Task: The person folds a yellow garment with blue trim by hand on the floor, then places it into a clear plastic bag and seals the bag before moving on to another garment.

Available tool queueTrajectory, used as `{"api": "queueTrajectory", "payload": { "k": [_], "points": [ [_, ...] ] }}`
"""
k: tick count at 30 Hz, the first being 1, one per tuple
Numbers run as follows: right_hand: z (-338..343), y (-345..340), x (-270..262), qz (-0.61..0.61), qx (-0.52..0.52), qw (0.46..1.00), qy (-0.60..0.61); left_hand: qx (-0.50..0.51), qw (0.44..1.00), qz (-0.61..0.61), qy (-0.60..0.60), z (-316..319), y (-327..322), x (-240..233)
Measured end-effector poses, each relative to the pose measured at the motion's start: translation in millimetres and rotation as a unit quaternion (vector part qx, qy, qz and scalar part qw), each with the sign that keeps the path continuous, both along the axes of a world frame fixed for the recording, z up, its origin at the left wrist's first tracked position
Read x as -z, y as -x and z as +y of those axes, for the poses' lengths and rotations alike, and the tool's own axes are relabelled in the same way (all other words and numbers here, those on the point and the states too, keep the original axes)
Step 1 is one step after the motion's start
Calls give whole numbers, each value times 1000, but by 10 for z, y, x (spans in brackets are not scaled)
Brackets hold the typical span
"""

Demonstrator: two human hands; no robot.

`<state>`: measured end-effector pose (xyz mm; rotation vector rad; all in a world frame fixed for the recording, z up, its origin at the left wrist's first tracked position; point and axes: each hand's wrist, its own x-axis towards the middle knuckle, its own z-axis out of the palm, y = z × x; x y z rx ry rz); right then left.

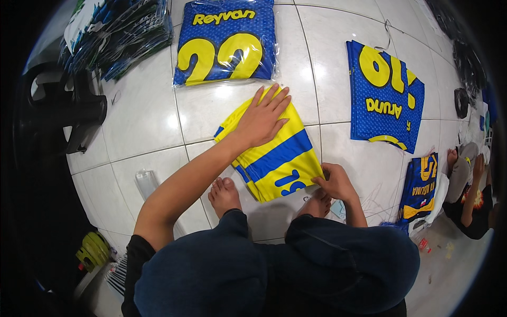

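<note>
A folded yellow jersey with a blue stripe [279, 154] lies on the tiled floor in front of my bare feet. My left hand [263, 119] rests flat on its upper part, the fingers slightly apart and pointing away from me. At the jersey's near right corner, my right hand [332, 182] pinches the fabric edge between thumb and fingers. Beyond the jersey lies a folded blue jersey with yellow numerals in a clear plastic bag [225, 43]. Printed numerals show partly along the yellow jersey's near edge.
Folded blue jerseys [380, 95] lie at the right, and a navy jersey pile [420, 188] nearer. Bagged garments [126, 35] are stacked at the upper left, above a black plastic stool [85, 107]. Clear plastic [145, 182] lies left of my feet. Another person [471, 198] sits at the far right.
</note>
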<state>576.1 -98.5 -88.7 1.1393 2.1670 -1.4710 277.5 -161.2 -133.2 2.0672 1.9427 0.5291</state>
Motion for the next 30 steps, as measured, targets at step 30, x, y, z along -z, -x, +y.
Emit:
{"api": "queueTrajectory", "payload": {
  "k": [30],
  "points": [
    [-49,156,200,-27,30,995,-96,-165,984,-54,-39,-622,438,-37]
  ]
}}
